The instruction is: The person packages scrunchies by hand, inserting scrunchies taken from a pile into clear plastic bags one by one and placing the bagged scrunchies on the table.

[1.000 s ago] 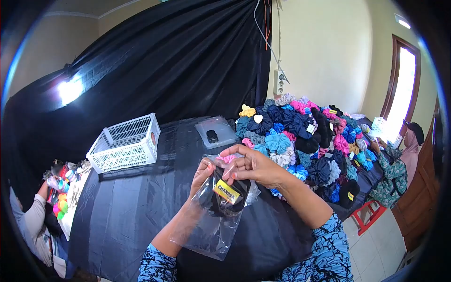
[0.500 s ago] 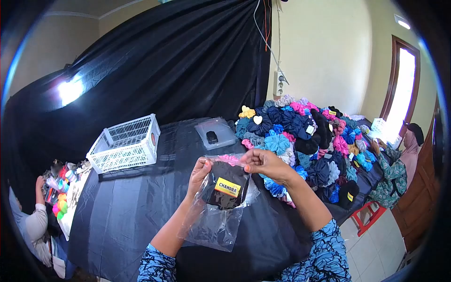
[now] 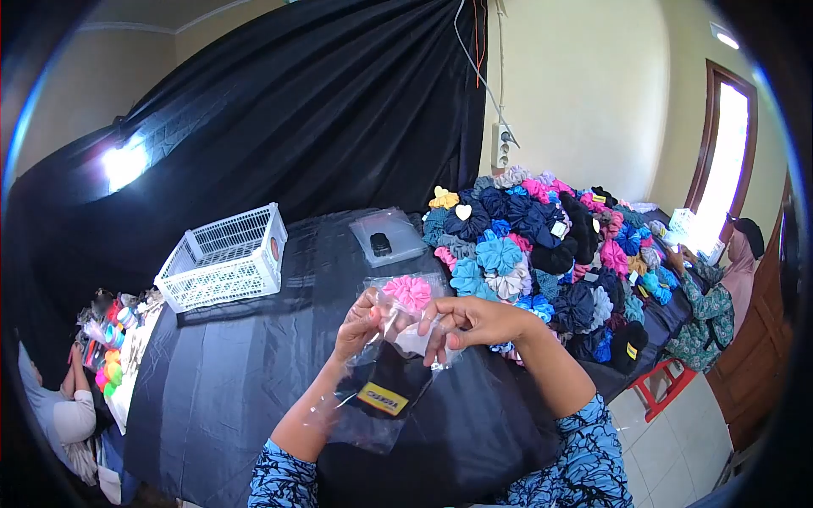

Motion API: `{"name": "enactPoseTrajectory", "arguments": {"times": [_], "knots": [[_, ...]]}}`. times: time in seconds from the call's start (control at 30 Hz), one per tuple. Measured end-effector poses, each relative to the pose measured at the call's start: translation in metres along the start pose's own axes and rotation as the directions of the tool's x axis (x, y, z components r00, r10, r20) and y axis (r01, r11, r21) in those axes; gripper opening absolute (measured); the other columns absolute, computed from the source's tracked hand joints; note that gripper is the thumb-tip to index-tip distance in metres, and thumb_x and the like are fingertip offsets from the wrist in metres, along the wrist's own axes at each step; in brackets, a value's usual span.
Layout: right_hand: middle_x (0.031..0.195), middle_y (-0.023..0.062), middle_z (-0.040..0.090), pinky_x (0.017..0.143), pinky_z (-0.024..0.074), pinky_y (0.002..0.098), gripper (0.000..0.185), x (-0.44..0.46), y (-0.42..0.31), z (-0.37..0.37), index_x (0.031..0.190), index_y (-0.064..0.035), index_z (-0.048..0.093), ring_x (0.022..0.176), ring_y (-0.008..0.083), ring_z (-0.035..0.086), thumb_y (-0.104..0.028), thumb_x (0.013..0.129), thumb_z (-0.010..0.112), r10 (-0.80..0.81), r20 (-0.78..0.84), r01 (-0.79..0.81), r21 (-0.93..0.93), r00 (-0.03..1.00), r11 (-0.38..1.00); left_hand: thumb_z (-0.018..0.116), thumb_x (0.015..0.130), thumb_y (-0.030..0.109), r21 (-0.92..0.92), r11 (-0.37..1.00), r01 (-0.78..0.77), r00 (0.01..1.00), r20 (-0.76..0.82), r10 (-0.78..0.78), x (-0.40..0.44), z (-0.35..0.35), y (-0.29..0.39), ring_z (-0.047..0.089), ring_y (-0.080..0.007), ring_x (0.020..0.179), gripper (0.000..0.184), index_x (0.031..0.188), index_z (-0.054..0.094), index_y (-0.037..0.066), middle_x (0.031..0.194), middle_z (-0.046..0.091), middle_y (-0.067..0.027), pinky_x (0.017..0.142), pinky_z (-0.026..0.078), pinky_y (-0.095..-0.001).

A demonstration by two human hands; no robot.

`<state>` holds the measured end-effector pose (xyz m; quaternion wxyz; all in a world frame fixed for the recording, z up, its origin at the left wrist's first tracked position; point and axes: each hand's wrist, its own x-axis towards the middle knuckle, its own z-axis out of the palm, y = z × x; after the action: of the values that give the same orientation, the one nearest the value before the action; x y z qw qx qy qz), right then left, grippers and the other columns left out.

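Observation:
A clear plastic bag (image 3: pixel 364 434) hangs in front of me, with a black cloth item (image 3: pixel 377 377) bearing a yellow "CHANDRA" label in its lower part. Above the label, a pink scrunchie (image 3: pixel 409 293) shows at the bag's upper end, beyond my fingers. My left hand (image 3: pixel 359 326) pinches the bag's left side, thumb uppermost. With bent fingers, my right hand (image 3: pixel 478 323) grips the clear plastic on the other side. Some of the crumpled plastic between the hands is too blurred to make out.
Scrunchies of many colours form a large heap (image 3: pixel 533 229) at the right. A white plastic crate (image 3: pixel 222 284) and a stack of clear bags (image 3: pixel 398 252) with a small black object sit farther back. People work at the left (image 3: pixel 68 415) and right (image 3: pixel 711 305); a red stool (image 3: pixel 665 391) stands below.
The labelled black item has slid lower and left, while the pink scrunchie now shows fully at the top. My right hand has moved slightly down, and its fingers are more bent.

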<state>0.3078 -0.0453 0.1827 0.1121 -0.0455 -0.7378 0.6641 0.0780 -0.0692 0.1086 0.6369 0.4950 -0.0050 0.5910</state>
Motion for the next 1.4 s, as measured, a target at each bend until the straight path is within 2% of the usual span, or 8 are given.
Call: {"name": "enactPoseTrajectory", "arguments": {"times": [0.4, 0.5, 0.73, 0.87, 1.07, 1.17, 1.27, 1.4], "knots": [[0.090, 0.0090, 0.068, 0.071, 0.0512, 0.0268, 0.014, 0.020, -0.036, 0.022, 0.096, 0.0017, 0.063, 0.080, 0.0125, 0.066, -0.005, 0.084, 0.063, -0.019, -0.203, -0.058, -0.367, 0.979, 0.928, 0.068, 0.081, 0.028, 0.266, 0.961, -0.075, 0.996, 0.056, 0.062, 0.005, 0.011, 0.007, 0.047, -0.0206, 0.113, 0.032, 0.101, 0.055, 0.007, 0.115, 0.053, -0.0097, 0.097, 0.035, -0.0329], [0.075, 0.0039, 0.069, 0.070, 0.0489, 0.0262, 0.009, 0.020, -0.076, 0.025, 0.084, -0.0037, 0.070, 0.071, 0.0102, 0.065, -0.010, 0.079, 0.070, -0.138, -0.309, -0.121, -0.688, 0.941, 0.715, 0.068, 0.081, 0.038, 0.203, 0.979, -0.025, 0.996, -0.080, 0.042, 0.009, 0.017, 0.018, 0.028, -0.0206, 0.135, 0.074, 0.138, 0.030, 0.010, 0.145, 0.031, -0.0114, 0.107, 0.026, -0.0372], [0.074, 0.0062, 0.069, 0.064, 0.0506, 0.0265, 0.009, 0.014, -0.135, -0.005, 0.082, -0.0012, 0.069, 0.067, 0.0137, 0.065, 0.002, 0.076, 0.064, -0.605, -0.375, -0.192, -0.918, 0.703, 0.347, 0.069, 0.081, 0.038, 0.474, 0.880, 0.032, 0.987, -0.151, 0.046, 0.010, 0.010, 0.022, 0.030, -0.0206, 0.134, 0.076, 0.139, 0.028, 0.012, 0.145, 0.032, -0.0110, 0.106, 0.028, -0.0366], [0.073, 0.0084, 0.068, 0.061, 0.0488, 0.0308, 0.010, 0.027, -0.116, -0.016, 0.083, -0.0065, 0.071, 0.067, 0.0219, 0.066, -0.006, 0.075, 0.064, -0.218, -0.379, -0.352, -0.923, 0.899, 0.153, 0.074, 0.077, 0.034, 0.593, 0.803, 0.064, 0.971, -0.224, 0.088, 0.011, 0.006, 0.017, 0.030, -0.0202, 0.133, 0.077, 0.138, 0.031, 0.012, 0.141, 0.037, -0.0087, 0.107, 0.024, -0.0343], [0.073, 0.0061, 0.068, 0.054, 0.0472, 0.0241, 0.008, 0.013, -0.126, -0.014, 0.084, -0.0004, 0.069, 0.061, 0.0116, 0.063, -0.002, 0.080, 0.063, -0.617, -0.428, -0.229, -0.897, 0.660, 0.378, 0.079, 0.071, 0.034, 0.605, 0.789, 0.111, 0.969, -0.241, 0.049, 0.011, 0.012, 0.022, 0.030, -0.0230, 0.133, 0.084, 0.137, 0.031, 0.013, 0.140, 0.038, -0.0096, 0.110, 0.019, -0.0399], [0.076, 0.0068, 0.069, 0.059, 0.0504, 0.0267, 0.010, 0.019, -0.115, 0.005, 0.089, -0.0001, 0.068, 0.067, 0.0138, 0.066, -0.003, 0.081, 0.063, -0.039, -0.360, -0.305, -0.838, 0.932, 0.452, 0.083, 0.065, 0.036, 0.592, 0.789, 0.167, 0.967, -0.253, -0.015, 0.010, 0.014, 0.023, 0.031, -0.0238, 0.133, 0.093, 0.138, 0.029, 0.014, 0.141, 0.037, -0.0107, 0.110, 0.019, -0.0427], [0.077, 0.0091, 0.069, 0.064, 0.0504, 0.0265, 0.009, 0.016, -0.109, -0.004, 0.088, -0.0008, 0.068, 0.071, 0.0172, 0.068, -0.004, 0.080, 0.065, -0.372, -0.349, -0.172, -0.885, 0.860, 0.433, 0.085, 0.061, 0.038, 0.577, 0.799, 0.171, 0.982, -0.168, -0.088, 0.011, 0.011, 0.021, 0.031, -0.0237, 0.133, 0.100, 0.138, 0.027, 0.014, 0.142, 0.036, -0.0105, 0.109, 0.022, -0.0424], [0.075, 0.0098, 0.069, 0.064, 0.0505, 0.0262, 0.008, 0.017, -0.110, 0.006, 0.086, -0.0015, 0.069, 0.071, 0.0182, 0.068, -0.003, 0.078, 0.066, -0.263, -0.255, -0.169, -0.936, 0.930, 0.310, 0.087, 0.056, 0.040, 0.445, 0.833, 0.328, 0.935, -0.030, -0.352, 0.007, -0.001, 0.013, 0.031, -0.0265, 0.135, 0.112, 0.142, 0.021, 0.014, 0.144, 0.032, -0.0118, 0.111, 0.020, -0.0417]]}}
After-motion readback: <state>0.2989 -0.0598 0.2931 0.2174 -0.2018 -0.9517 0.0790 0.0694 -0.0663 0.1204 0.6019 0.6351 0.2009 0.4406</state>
